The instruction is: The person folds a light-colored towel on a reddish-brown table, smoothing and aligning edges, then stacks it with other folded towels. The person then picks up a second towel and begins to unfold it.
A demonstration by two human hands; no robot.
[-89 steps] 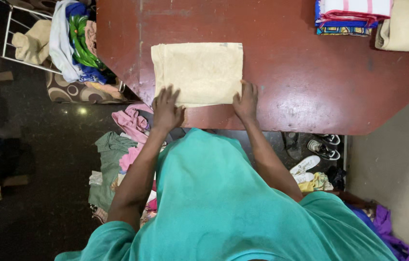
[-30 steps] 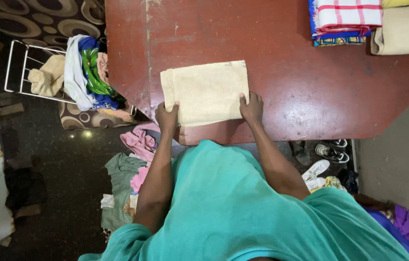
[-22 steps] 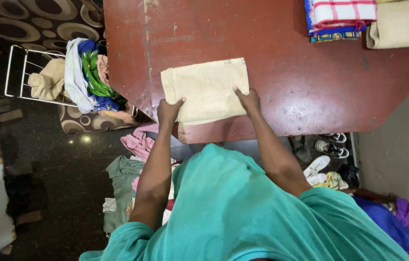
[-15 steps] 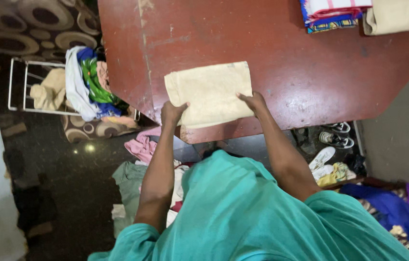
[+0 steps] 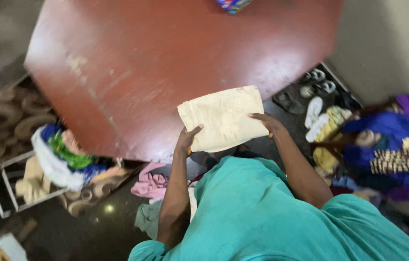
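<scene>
Far left on the floor I see a white wire rack (image 5: pixel 1 188) with a heap of coloured laundry (image 5: pixel 62 157) draped over its near end: white, green, blue and tan pieces, all blurred. Just right of it, a pink garment (image 5: pixel 151 182) and a grey-green one (image 5: pixel 147 218) lie crumpled on the dark floor below the edge of the red-brown surface (image 5: pixel 132 63).

My left hand (image 5: pixel 186 140) has its grip closed on the near left edge of the folded cream towel (image 5: pixel 223 117), thumb on top and fingers underneath. The towel is a flat rectangle, tilted a little, its far part over the edge of the surface and its near part out past that edge above the floor; whether any of it touches the wood I cannot tell. My right hand (image 5: pixel 268 123) grips the towel's right edge, fingers laid along the top, thumb hidden beneath. Both forearms run back to my teal shirt (image 5: pixel 262 217).

At the top edge, a sliver of a folded patterned cloth (image 5: pixel 233 5) sits on the surface. Further right, several shoes (image 5: pixel 315 101) are scattered on the floor by the wall, and beyond them lies a pile of blue, purple and striped clothes (image 5: pixel 388 140).
</scene>
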